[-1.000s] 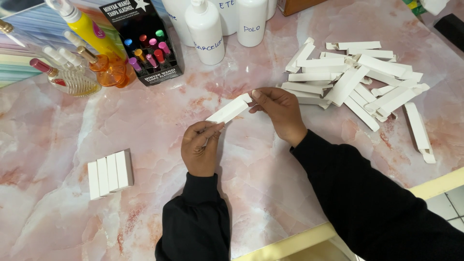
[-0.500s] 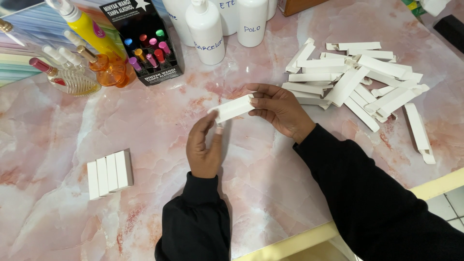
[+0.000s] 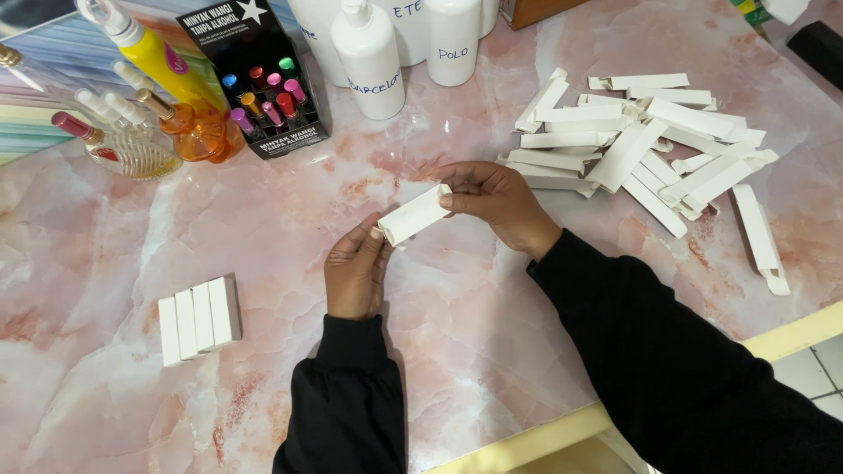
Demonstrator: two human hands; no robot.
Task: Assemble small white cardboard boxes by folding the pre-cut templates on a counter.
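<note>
A small white cardboard box (image 3: 413, 215), opened up into a long square tube, is held above the pink marble table (image 3: 263, 219). My left hand (image 3: 356, 268) pinches its lower left end. My right hand (image 3: 496, 197) grips its upper right end with fingertips and thumb. Both arms wear black sleeves. To the right lies a loose pile of flat white box blanks (image 3: 641, 145). A row of several folded white boxes (image 3: 199, 318) stands side by side at the left.
At the back stand white labelled bottles (image 3: 373, 61), a black display box of coloured vials (image 3: 263, 83), a yellow spray bottle (image 3: 154, 53) and small glass perfume bottles (image 3: 132, 145). The table's cream front edge (image 3: 544, 434) runs below my arms.
The box has gone from a flat strip to an opened square tube. My hands have shifted slightly on its ends and stayed over the same spot.
</note>
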